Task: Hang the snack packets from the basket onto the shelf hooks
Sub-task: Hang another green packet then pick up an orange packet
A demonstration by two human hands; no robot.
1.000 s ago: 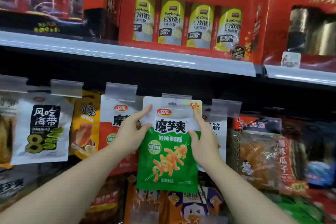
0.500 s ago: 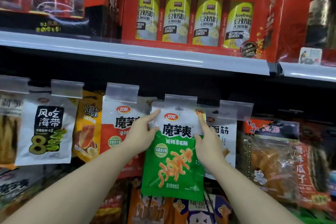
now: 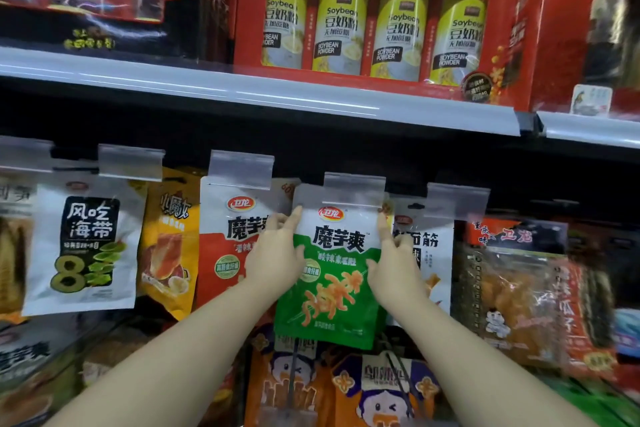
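A green and white snack packet (image 3: pixel 334 284) hangs in the middle of the hook row, its top edge tucked behind a clear price-tag holder (image 3: pixel 354 189). My left hand (image 3: pixel 277 253) grips the packet's left edge and my right hand (image 3: pixel 393 263) grips its right edge, both index fingers pointing up along the white top. The hook itself is hidden behind the tag holder. No basket shows in the head view.
Neighbouring hooks carry a red and white packet (image 3: pixel 225 239), a white seaweed packet (image 3: pixel 86 246), an orange packet (image 3: pixel 169 246) and a white packet (image 3: pixel 427 246) at right. A shelf edge (image 3: pixel 242 94) above holds red soybean powder boxes (image 3: pixel 374 24). Orange cartoon packets (image 3: pixel 346 388) hang below.
Both hands have pushed the green packet up and back, so its top now sits behind the clear tag holder. The camera has drifted slightly, shifting the shelf in view.
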